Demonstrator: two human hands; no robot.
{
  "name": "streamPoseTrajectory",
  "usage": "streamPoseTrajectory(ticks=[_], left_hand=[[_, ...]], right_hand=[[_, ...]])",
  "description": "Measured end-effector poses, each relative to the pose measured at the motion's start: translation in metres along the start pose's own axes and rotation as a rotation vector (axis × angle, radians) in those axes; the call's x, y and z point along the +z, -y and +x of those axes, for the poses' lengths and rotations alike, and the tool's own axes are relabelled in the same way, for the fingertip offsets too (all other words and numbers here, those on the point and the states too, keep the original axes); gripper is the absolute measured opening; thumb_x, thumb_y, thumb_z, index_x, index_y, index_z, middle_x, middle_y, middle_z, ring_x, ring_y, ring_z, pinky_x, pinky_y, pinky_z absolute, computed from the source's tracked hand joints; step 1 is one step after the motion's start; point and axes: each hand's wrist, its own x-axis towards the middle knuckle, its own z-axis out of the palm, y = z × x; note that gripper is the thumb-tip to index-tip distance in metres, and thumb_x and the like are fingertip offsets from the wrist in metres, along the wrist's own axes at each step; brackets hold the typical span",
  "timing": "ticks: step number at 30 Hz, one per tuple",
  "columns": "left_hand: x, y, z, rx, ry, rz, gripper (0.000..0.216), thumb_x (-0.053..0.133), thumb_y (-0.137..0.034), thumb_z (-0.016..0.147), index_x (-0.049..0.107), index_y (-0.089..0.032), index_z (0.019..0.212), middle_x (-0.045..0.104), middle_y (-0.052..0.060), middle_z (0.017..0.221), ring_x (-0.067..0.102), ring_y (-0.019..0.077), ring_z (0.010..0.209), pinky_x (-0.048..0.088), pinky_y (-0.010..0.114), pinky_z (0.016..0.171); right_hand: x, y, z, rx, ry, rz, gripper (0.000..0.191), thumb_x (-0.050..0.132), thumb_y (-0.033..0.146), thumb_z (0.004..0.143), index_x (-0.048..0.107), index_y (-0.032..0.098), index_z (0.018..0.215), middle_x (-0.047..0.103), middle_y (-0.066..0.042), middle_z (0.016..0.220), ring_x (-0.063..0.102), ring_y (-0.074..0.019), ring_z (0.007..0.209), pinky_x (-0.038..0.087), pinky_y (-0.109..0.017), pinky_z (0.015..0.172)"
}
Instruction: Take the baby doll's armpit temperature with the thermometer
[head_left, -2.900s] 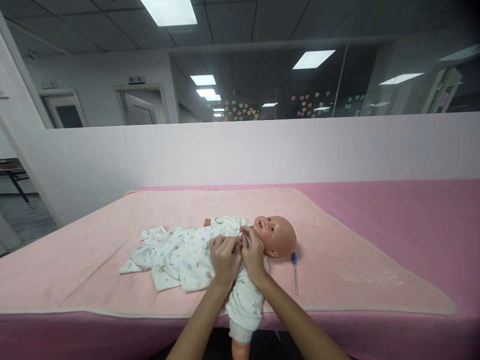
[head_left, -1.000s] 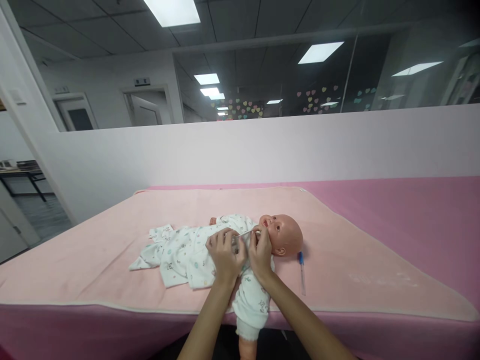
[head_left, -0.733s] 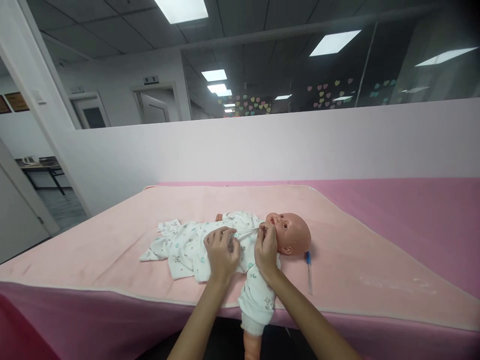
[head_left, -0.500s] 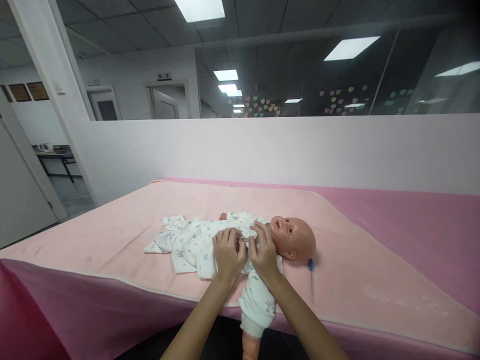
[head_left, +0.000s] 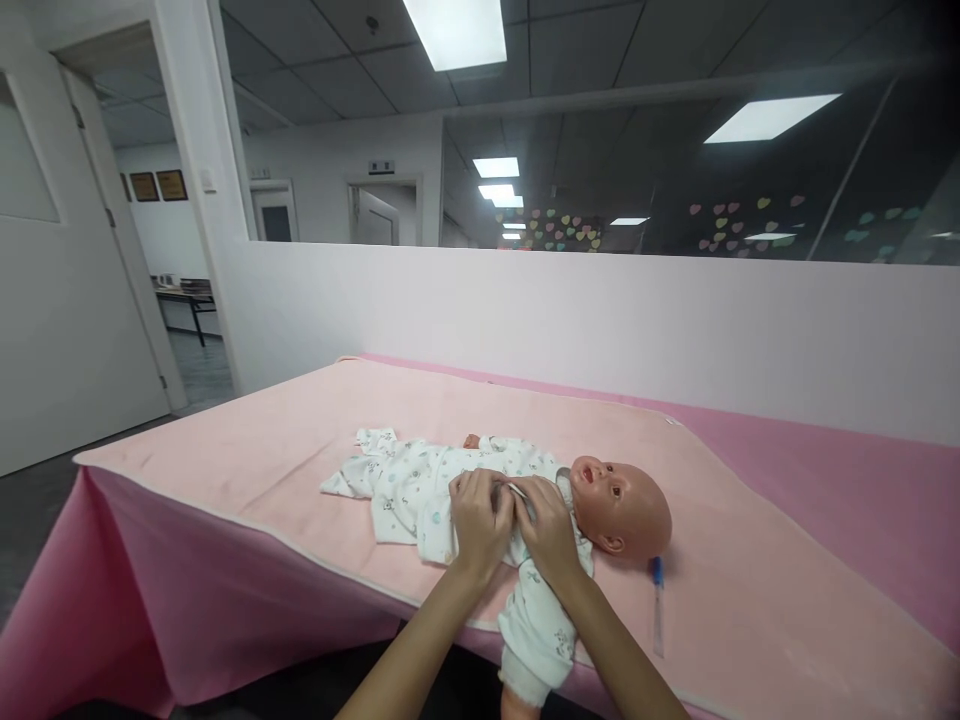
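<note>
A baby doll (head_left: pixel 628 508) lies on its back, head to the right, in a white printed baby garment (head_left: pixel 409 490). My left hand (head_left: pixel 480 515) and my right hand (head_left: pixel 547 527) meet over its chest, fingers curled and pinched at the front of the garment. Between the fingertips shows a thin white strip, apparently part of the cloth. My palms and wrists hide much of what the fingers grip. One sleeve (head_left: pixel 536 620) of the doll hangs toward me over the near edge, below my right wrist.
A slim clear stick with a blue end (head_left: pixel 658 610) lies beside the doll's head. The doll rests on a peach mat (head_left: pixel 247 450) over a pink cloth (head_left: pixel 862 480) that drapes off the front edge. Behind stands a white half wall (head_left: pixel 600 320) with glass above.
The camera has turned left, so everything sits further right in view. My hands have drawn closer together over the chest, and a white strip now shows between the fingertips.
</note>
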Motion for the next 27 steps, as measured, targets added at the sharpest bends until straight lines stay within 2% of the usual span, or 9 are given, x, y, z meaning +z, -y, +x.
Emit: streamPoseTrajectory(ticks=[6, 16, 23, 27], left_hand=[[0.0007, -0.0001, 0.0004, -0.029, -0.011, -0.028, 0.01, 0.043, -0.017, 0.079, 0.051, -0.02, 0.072, 0.056, 0.0, 0.073, 0.049, 0.016, 0.074, 0.036, 0.032, 0.074], [0.006, 0.004, -0.0013, -0.104, -0.08, -0.13, 0.002, 0.047, -0.02, 0.078, 0.047, -0.021, 0.075, 0.054, 0.0, 0.074, 0.049, 0.0175, 0.075, 0.039, 0.033, 0.072], [0.007, 0.0059, -0.0028, -0.169, -0.092, -0.227, 0.009, 0.052, -0.024, 0.077, 0.042, -0.021, 0.077, 0.051, 0.001, 0.075, 0.049, 0.0172, 0.075, 0.042, 0.03, 0.066], [0.0086, 0.0091, -0.0039, -0.152, -0.073, -0.248, 0.011, 0.052, -0.024, 0.077, 0.041, -0.021, 0.078, 0.05, 0.0, 0.073, 0.05, 0.0167, 0.072, 0.043, 0.031, 0.064]], right_hand=[[0.0035, -0.0043, 0.0005, -0.031, -0.022, -0.065, 0.019, 0.039, 0.02, 0.09, 0.058, 0.021, 0.092, 0.062, -0.003, 0.082, 0.054, -0.0186, 0.083, 0.037, -0.037, 0.085], [0.0071, -0.0044, 0.0021, 0.009, -0.034, -0.201, 0.017, 0.039, 0.018, 0.089, 0.056, 0.02, 0.086, 0.061, -0.001, 0.078, 0.053, -0.0173, 0.078, 0.03, -0.038, 0.092], [0.0088, -0.0064, 0.0033, 0.021, -0.018, -0.255, 0.017, 0.036, 0.019, 0.089, 0.053, 0.02, 0.087, 0.06, -0.003, 0.08, 0.052, -0.0179, 0.079, 0.029, -0.038, 0.091], [0.0085, -0.0055, 0.0048, 0.042, -0.028, -0.288, 0.021, 0.035, 0.021, 0.09, 0.052, 0.02, 0.078, 0.056, -0.001, 0.073, 0.049, -0.0173, 0.074, 0.031, -0.036, 0.086]])
